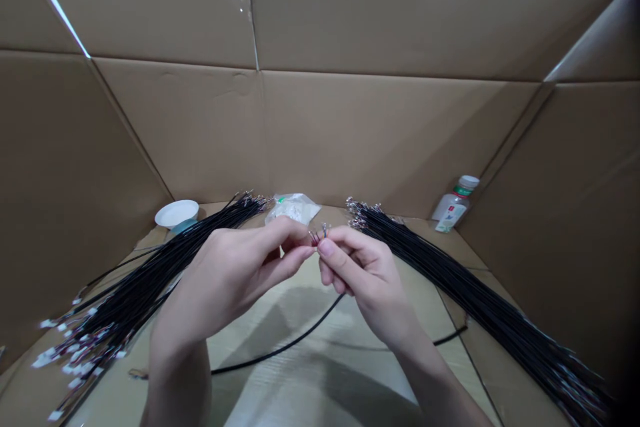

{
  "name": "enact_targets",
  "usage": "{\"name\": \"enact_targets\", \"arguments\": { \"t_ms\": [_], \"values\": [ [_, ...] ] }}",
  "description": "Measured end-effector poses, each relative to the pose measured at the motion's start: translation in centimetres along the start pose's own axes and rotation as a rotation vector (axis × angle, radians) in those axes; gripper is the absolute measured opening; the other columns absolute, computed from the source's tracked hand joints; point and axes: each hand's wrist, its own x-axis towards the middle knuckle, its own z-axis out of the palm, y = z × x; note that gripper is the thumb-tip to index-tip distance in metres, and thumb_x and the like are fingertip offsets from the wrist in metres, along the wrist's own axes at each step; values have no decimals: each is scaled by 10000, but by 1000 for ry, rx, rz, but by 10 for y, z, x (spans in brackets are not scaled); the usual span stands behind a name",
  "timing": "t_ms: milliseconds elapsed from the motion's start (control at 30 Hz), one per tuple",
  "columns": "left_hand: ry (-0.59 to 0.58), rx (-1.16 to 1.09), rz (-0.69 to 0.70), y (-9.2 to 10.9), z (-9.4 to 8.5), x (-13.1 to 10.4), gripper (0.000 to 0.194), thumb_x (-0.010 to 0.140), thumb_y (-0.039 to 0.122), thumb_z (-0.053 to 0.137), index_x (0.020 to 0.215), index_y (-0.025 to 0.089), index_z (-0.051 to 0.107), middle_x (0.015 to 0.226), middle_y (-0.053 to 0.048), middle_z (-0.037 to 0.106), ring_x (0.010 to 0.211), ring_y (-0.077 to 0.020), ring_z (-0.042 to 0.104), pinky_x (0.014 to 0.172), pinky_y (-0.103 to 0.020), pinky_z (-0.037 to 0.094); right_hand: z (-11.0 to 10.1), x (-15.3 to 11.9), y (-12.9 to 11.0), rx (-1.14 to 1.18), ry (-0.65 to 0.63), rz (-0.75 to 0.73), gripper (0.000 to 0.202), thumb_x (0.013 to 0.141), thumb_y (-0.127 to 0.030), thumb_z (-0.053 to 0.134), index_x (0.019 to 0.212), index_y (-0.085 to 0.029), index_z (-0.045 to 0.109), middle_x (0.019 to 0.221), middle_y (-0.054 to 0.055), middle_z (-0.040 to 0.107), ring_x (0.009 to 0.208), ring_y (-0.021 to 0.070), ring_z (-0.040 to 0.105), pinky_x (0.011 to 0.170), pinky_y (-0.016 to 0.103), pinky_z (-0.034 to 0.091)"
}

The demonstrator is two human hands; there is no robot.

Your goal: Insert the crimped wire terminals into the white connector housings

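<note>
Both hands meet near the middle of the head view, over the table. My left hand (240,267) is closed in a pinch at the thin red and dark wires (315,238) at a black cable's end. My right hand (363,270) is closed too, thumb and fingers pinching the same wires, whose bare tips stick up between the hands. From below my right hand the black cable (280,349) curves down to the left and passes behind my left forearm. A short length of black cable (450,335) shows right of my right forearm; whether it is the same cable is hidden.
A bundle of black cables with white connectors (80,353) lies left; another black cable bundle (450,273) lies right. At the back are a white bowl (177,213), a clear plastic bag (295,208) and a bottle (454,205). Cardboard walls (400,133) surround the table.
</note>
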Motion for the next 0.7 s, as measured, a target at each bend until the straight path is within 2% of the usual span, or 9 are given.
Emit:
{"name": "enact_targets", "arguments": {
  "t_ms": [133,333,467,567,700],
  "values": [
    [0,-37,-39,2,1,2,98,1052,276,601,969,234,568,739,74,601,568,-67,506,529,-181,377,-2,2,-2,26,35,-25,206,975,-377,706,889,-190,710,733,-30,554,581,89,416,493,234,328],
    [-15,-68,-39,3,-1,2,108,1049,257,599,950,220,578,729,59,576,587,-80,489,546,-193,385,-3,1,-4,46,-43,36,201,944,-389,759,900,-197,718,707,-47,507,581,81,354,509,238,298],
    [-46,-76,-43,2,-1,1,105,1057,273,597,964,228,580,716,72,551,577,-69,461,537,-178,366,-1,1,1,98,55,37,231,923,-418,783,879,-212,687,664,-66,470,561,78,337,499,234,278],
    [-55,-78,-44,1,0,1,111,1066,286,584,972,230,568,724,74,548,583,-65,462,543,-175,365,1,0,4,93,117,-5,202,935,-405,770,879,-228,690,670,-65,491,577,84,377,532,238,329],
    [-54,-90,-51,0,3,2,119,1069,294,579,975,223,569,746,62,572,600,-70,482,550,-191,369,1,0,5,33,141,-82,164,957,-374,750,872,-239,711,805,-35,607,712,105,489,659,257,409]
  ]
}}
